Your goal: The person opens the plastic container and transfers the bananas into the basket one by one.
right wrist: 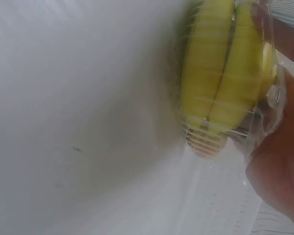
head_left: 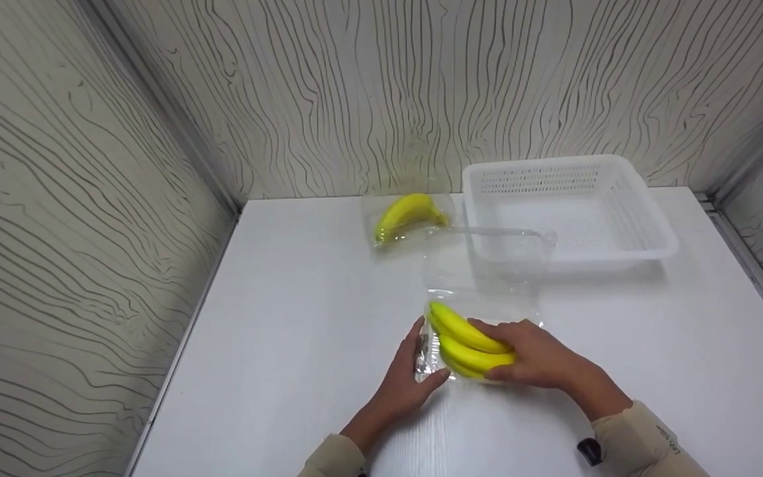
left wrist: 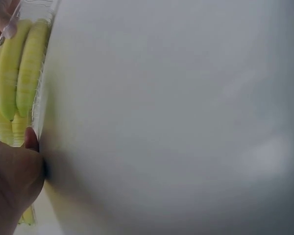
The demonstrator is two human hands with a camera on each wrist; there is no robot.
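And here's the bunch of bananas (head_left: 471, 341), low in the clear container (head_left: 429, 359) on the near part of the surface (head_left: 289, 331), right of centre! The right hand (head_left: 537, 354) comes in from the right, fingers curled round the bunch, one side far, thumb near. Over on the left, the left hand (head_left: 405, 384) spreads wide, fingers along the container's left side, thumb at its near edge, touching the thin plastic. Good work here, I'd say, means a light squeeze, the bunch kept inside the walls, and the left hand bracing without buckling them. Mind the clear lid (head_left: 487, 273), folded back to the far side: it looks flimsy, and it overlaps the white basket (head_left: 666, 248) in view, so a sideways shove could snag.
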